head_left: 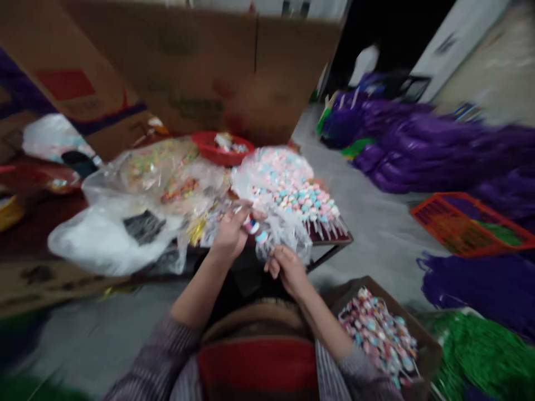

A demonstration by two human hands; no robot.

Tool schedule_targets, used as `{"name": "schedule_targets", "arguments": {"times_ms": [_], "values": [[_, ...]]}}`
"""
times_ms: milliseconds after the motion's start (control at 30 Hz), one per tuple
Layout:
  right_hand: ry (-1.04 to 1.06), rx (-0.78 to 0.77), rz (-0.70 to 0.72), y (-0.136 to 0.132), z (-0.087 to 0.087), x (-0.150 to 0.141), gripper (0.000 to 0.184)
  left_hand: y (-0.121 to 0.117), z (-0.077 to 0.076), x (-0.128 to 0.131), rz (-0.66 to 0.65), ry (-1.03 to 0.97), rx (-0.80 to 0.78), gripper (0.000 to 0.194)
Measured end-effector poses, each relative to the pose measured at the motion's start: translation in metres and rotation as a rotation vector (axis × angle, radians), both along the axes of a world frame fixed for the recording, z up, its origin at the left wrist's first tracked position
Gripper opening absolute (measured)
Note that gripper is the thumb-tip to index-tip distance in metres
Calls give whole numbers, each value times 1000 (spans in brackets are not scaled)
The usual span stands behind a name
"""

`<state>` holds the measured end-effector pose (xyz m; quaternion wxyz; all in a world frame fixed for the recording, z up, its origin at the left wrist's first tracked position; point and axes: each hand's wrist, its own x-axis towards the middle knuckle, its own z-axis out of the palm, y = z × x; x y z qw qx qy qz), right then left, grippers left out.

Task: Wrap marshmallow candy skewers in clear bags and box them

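Observation:
My left hand is closed in a pinch at the near edge of the table. From its fingers hangs a short strand of small coloured pieces, red, white and light blue; blur hides their exact kind. My right hand is a little lower and to the right, fingers curled together. What it grips, if anything, is too small or blurred to name. Just behind both hands lies a crumpled clear plastic bag. Past it are many pink, blue and white pieces with pale strings over the table edge.
Clear bags of small colourful pieces and a red basin stand on the table. Cardboard boxes rise behind. An open carton of similar pieces is at my right, near green strands, an orange crate and purple sacks.

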<state>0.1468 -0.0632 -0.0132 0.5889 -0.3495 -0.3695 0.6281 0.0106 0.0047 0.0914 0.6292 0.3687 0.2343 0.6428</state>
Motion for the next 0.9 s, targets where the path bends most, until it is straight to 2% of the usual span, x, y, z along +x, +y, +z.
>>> {"name": "schedule_targets", "arguments": {"times_ms": [67,200,333,433,533,633,733,900], "values": [[-4,-18,-17,0,1,-1,44,1,-9,2,-24,8,-16,49],[-71,-13,-55,2,-1,-5,38,1,-28,5,-31,66,-65,37],[-58,-33,-12,3,-4,-9,35,0,-41,4,-48,157,-65,43],[-9,-69,11,6,-8,-7,37,3,-42,-4,-72,203,-54,51],[-22,-83,26,10,-13,-3,40,8,-35,-14,-33,190,-51,63],[-86,-83,81,12,-15,1,42,13,-30,-15,46,203,-133,51],[-92,-102,130,12,-12,1,41,14,-34,-5,78,223,-217,34],[70,-201,214,17,-2,-7,41,7,-48,11,27,237,-243,34]]}}
